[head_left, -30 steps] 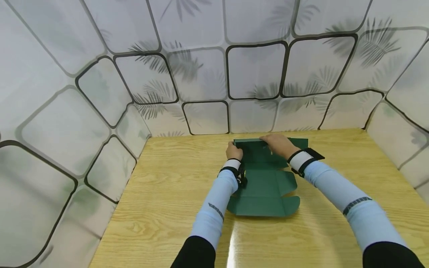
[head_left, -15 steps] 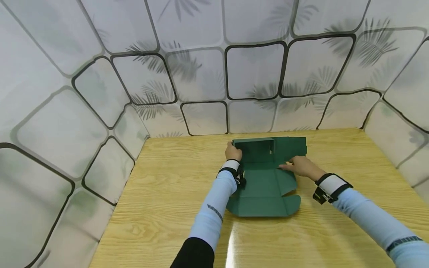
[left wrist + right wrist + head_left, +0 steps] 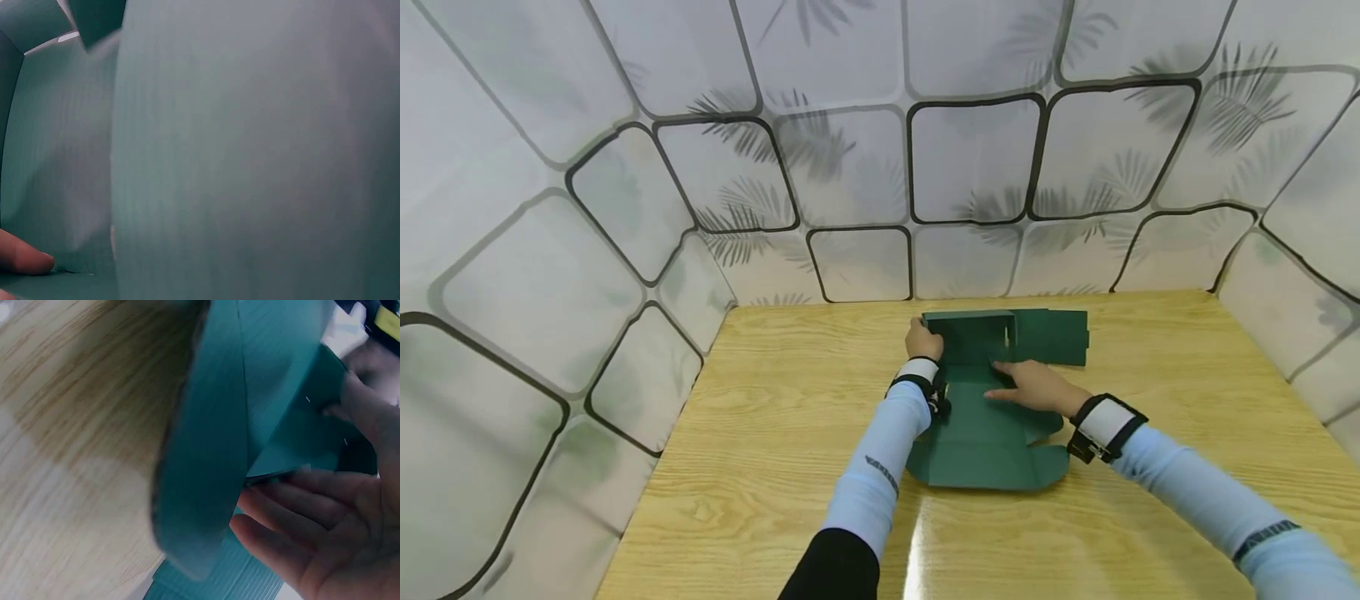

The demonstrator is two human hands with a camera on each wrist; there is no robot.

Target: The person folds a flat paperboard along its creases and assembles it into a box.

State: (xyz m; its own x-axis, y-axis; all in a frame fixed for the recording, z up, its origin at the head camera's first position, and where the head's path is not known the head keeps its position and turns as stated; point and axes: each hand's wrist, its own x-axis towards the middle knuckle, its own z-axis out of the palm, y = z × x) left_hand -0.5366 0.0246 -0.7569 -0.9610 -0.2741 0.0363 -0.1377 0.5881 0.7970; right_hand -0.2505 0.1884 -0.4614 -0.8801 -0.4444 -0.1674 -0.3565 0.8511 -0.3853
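Note:
A partly folded dark green cardboard box [image 3: 977, 454] lies on the table, its far end raised into walls and its near end flat with rounded flaps. At its far left corner my left hand [image 3: 923, 340] grips the raised wall, the thumb inside; in the left wrist view a fingertip [image 3: 28, 257] lies against the inner cardboard. My right hand [image 3: 1036, 387] is over the box's right side, fingers extended inward. In the right wrist view the same hand [image 3: 312, 519] has its loosely straight fingers against the edge of a side flap [image 3: 206, 444], which partly hides them.
A long green flap [image 3: 1051, 336] sticks out to the right from the box's far wall. The wood-grain table [image 3: 790, 433] extends around the box. Patterned cloth walls [image 3: 857, 167] stand behind the table and at both sides.
My right hand left the far wall, came nearer to the side flap on the right, then moved left over the box. A flap at the far right now sticks outward. My left hand stayed put.

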